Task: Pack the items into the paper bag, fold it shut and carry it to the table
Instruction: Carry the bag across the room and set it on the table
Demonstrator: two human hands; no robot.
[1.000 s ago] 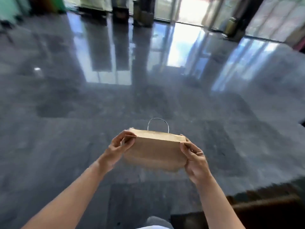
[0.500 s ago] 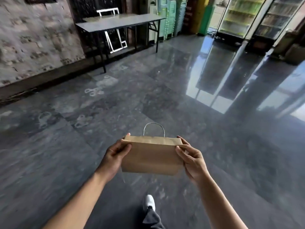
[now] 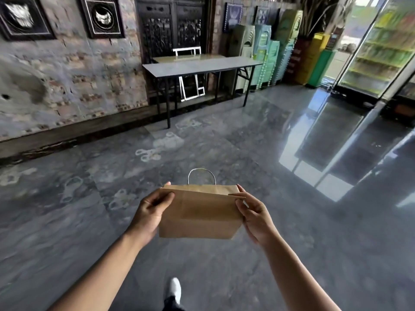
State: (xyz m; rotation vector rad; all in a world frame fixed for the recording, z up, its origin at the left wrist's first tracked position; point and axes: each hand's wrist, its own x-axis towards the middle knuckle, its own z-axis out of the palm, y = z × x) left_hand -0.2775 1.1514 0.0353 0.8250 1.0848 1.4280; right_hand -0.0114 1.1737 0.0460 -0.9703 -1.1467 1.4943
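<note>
Brown paper bag [image 3: 199, 215], folded top, thin looped handle [image 3: 201, 175]

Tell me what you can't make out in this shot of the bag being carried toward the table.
- What is inside the paper bag: head view, its folded top and paper walls hide it.
- Far side of the bag: faces away from the camera.
- Palm of the left hand and of the right hand: turned toward the bag.
- Framed pictures on the wall: blurred, detail unreadable.
- Far edge of the table: too distant to judge.

Grey folding table [image 3: 202, 66] stands on the glossy dark stone floor [image 3: 224, 142] against the brick wall
</note>
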